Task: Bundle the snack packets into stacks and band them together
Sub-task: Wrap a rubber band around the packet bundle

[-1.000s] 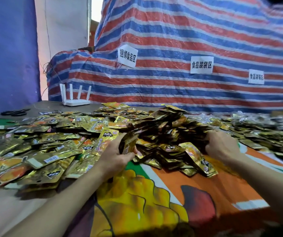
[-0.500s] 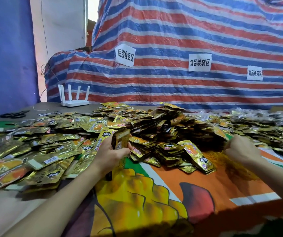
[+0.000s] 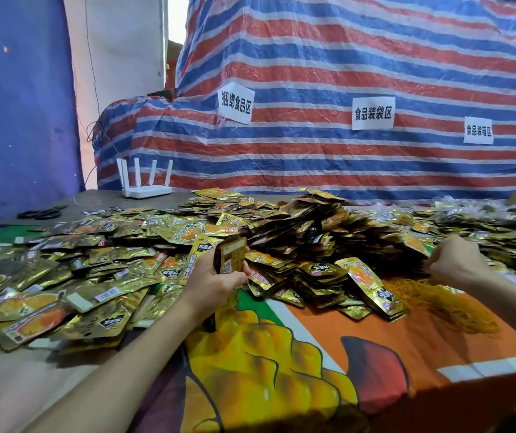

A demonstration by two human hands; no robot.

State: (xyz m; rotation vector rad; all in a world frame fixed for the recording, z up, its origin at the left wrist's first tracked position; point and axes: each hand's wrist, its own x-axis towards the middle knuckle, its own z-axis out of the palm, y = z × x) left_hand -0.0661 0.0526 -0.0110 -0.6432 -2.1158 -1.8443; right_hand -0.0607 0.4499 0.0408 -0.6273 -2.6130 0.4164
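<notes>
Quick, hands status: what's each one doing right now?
Left hand: grips a stack of snack packets, held upright.
Right hand: fingers curled by the rubber bands; whether it holds one cannot be told.

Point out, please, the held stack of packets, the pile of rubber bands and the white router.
stack of packets point(image 3: 231, 253), head view, upper face.
pile of rubber bands point(image 3: 448, 304), head view, middle of tangle.
white router point(image 3: 147, 192), head view, flat base.

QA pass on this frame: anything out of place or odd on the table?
Only the white router at the far-left corner, unrelated to bundling. Packets and rubber bands lie in loose heaps; no visible damage.
</notes>
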